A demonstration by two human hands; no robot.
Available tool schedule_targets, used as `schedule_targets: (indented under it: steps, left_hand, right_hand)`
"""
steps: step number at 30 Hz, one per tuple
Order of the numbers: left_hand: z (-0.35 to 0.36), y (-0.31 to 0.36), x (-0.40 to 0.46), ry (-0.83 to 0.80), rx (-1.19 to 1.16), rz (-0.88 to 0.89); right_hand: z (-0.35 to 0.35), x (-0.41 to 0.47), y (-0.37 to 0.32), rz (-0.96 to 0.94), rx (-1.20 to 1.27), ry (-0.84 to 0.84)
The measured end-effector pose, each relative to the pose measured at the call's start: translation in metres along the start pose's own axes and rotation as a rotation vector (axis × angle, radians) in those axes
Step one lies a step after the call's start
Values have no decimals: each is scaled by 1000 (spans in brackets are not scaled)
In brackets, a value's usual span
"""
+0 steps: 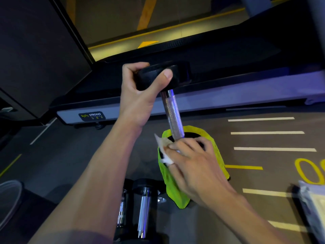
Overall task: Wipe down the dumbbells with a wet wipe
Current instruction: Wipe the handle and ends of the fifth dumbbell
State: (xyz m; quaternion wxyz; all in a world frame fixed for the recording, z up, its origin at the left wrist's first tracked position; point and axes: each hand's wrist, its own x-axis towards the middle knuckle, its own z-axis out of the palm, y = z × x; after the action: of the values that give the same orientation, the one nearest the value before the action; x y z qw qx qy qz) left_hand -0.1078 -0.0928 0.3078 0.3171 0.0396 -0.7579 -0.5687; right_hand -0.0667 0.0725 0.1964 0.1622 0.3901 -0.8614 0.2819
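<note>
A black dumbbell with a knurled chrome handle (173, 113) stands on end, tilted, its lower head resting on a lime-green cloth (217, 152) on the floor. My left hand (140, 92) grips the upper black head from the side. My right hand (191, 162) holds a white wet wipe (164, 142) and presses it on the lower head next to the handle's base. Two more dumbbells (143, 206) lie on the floor near me, partly hidden by my left forearm.
A treadmill with a grey side rail (228, 95) and a "Body Strong" label runs across behind the dumbbell. The floor to the right carries white and yellow painted lines. A wipe packet (314, 205) lies at the right edge, a round translucent rim (9, 194) at the left.
</note>
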Motion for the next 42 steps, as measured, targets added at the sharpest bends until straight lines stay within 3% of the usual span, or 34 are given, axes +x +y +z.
schedule_targets:
  steps: [3,8,13,18,22,25,30,34,42]
  left_hand:
    - [-4,0,0,-8,-10,-10]
    - [-4,-1,-1,-23,-8,-17]
    - [-4,-1,0,-19,1,-13]
    - [-3,-1,-7,-5,-75,3]
    - [-10,-1,-7,-74,-38,-43]
    - [-24,-2,-4,-159,86,-123]
    - [-47,-9,-27,-359,218,-401]
    - [-33,-23,-44,-403,77,-452]
    - [-28,-44,-60,-279,-211,-542]
  right_hand:
    - [-6,-2,26,173,119,155]
    - [-26,37,42,594,464,-8]
    - [-20,56,2,519,684,7]
    - [0,30,-9,318,369,69]
    - [7,31,7,356,343,91]
    - [6,35,16,408,445,58]
    - [12,38,11,439,410,148]
    - [14,36,4,434,401,191]
    - [14,26,-3,380,394,220]
